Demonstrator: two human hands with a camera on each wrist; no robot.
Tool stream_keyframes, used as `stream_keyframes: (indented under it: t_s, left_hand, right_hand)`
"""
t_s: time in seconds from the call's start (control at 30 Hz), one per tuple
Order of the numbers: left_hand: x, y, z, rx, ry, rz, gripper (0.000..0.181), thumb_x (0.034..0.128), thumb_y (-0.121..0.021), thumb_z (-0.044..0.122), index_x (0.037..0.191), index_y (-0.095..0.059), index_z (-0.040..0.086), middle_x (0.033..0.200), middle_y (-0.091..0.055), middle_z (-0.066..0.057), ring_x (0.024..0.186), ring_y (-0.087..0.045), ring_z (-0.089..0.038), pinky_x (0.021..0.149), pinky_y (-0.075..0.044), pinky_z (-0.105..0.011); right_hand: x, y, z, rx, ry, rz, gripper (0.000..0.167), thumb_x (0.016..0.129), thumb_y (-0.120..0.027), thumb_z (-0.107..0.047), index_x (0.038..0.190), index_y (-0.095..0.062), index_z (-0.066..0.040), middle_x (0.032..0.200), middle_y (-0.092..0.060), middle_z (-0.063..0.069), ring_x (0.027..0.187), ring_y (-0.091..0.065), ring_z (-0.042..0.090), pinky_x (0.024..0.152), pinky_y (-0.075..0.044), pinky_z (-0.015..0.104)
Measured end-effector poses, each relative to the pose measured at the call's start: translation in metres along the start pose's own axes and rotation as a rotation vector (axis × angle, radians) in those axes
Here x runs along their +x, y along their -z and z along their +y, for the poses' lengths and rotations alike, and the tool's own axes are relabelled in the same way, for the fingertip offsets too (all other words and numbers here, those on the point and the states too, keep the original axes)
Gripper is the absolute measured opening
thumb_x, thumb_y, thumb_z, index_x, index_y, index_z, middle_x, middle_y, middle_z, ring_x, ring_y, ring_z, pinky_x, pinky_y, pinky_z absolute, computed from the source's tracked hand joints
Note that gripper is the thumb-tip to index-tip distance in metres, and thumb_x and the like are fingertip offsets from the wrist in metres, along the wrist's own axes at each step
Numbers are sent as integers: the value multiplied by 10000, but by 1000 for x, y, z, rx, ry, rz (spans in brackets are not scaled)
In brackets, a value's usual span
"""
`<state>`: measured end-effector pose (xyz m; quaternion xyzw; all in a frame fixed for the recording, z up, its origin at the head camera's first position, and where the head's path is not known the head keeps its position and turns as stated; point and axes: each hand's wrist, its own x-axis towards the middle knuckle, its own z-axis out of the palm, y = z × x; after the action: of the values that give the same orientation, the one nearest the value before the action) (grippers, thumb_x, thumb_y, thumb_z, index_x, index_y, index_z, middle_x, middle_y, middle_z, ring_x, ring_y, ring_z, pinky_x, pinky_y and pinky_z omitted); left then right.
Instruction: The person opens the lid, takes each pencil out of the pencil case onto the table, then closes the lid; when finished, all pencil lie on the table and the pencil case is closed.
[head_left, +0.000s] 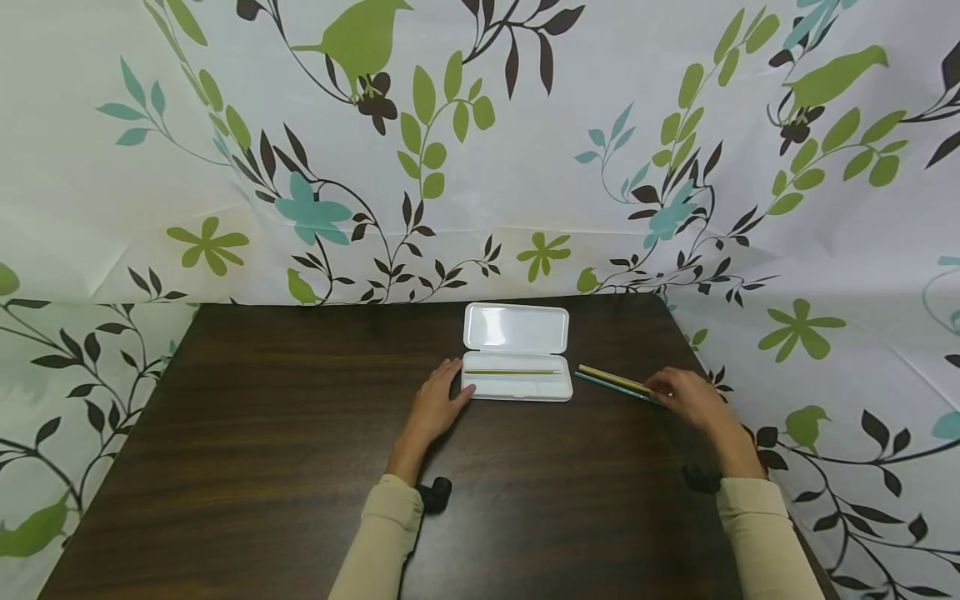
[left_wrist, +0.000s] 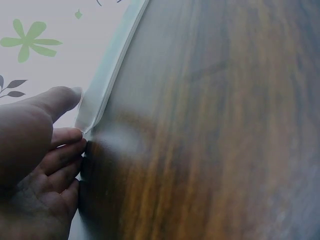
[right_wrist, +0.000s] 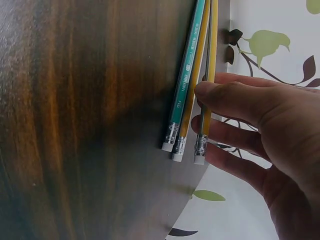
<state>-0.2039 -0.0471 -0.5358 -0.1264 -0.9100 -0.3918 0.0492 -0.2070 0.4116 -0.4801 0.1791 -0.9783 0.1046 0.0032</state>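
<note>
My left hand (head_left: 435, 404) rests against the left end of a white pencil case (head_left: 517, 389), with fairly straight fingers at its side and the thumb on its front left corner. The hinged lid (head_left: 516, 327) stands open at the back. One yellow pencil (head_left: 510, 372) lies inside. On the right, my right hand (head_left: 693, 400) pinches a yellow pencil (right_wrist: 206, 121) near its eraser end between thumb and fingers. A second yellow pencil (right_wrist: 188, 111) and a green pencil (right_wrist: 180, 95) lie close beside it on the table, their white erasers towards the hand.
The dark wooden table (head_left: 285, 467) has its right edge close to my right hand. A white cloth (head_left: 450, 250) printed with leaves and birds hangs behind the table and shows at both sides. Each wrist wears a small black camera (head_left: 435, 495).
</note>
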Motion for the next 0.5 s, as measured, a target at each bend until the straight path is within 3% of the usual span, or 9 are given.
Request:
stream_keyframes:
  t_s: [0.5]
  left_hand:
    - [0, 1, 0, -4, 37, -35, 603, 951, -653, 326, 1432, -476, 9, 1459, -467, -160, 1395, -355, -295, 1071, -327, -548]
  right_hand:
    - [2, -4, 0, -13, -7, -7, 134, 832, -771, -65, 964, -748, -72, 865, -668, 2, 810, -657, 247, 709, -520, 493]
